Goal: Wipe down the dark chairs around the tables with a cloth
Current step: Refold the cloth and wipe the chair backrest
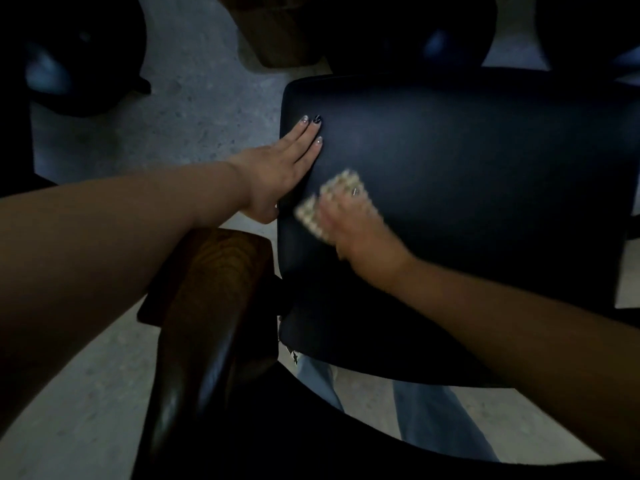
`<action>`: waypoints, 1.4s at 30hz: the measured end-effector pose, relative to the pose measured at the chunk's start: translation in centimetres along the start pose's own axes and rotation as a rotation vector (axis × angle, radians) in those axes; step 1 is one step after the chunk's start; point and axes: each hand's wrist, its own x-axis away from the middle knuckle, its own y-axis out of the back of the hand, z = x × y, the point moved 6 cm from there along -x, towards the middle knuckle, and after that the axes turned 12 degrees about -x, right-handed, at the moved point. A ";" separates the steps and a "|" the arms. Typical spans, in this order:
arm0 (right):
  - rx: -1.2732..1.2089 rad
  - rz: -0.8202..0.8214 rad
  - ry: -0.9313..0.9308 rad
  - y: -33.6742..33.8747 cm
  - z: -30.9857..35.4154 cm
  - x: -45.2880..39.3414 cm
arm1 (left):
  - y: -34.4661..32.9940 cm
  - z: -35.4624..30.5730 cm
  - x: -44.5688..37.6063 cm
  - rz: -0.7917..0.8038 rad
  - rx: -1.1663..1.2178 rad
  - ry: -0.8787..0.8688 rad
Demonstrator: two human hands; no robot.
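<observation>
Dark chair [467,174], speckled grey floor [194,109]

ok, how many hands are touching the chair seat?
2. Left hand lies flat on the dark seat's left edge; right hand presses the checked cloth beside it, blurred.

Both bare forearms reach forward from the lower corners of the view. The left hand [277,168] lies flat, palm down, fingers straight and together, painted nails showing, thumb tucked low. The right hand [349,220] is motion-blurred, fingers spread and pressing downward, a ring on one finger, wrist slightly bent
</observation>
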 end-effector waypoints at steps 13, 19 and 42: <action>0.082 0.229 0.504 1.9 -4.5 4.3 | -0.2 -0.2 0.0 -0.025 0.080 0.001; -0.021 -0.272 -0.107 10.7 -14.3 -4.2 | -0.4 -0.4 0.0 -0.037 0.110 0.012; -0.089 -0.137 -0.001 8.4 -11.8 -1.0 | -0.5 -0.1 0.0 -0.039 0.069 0.032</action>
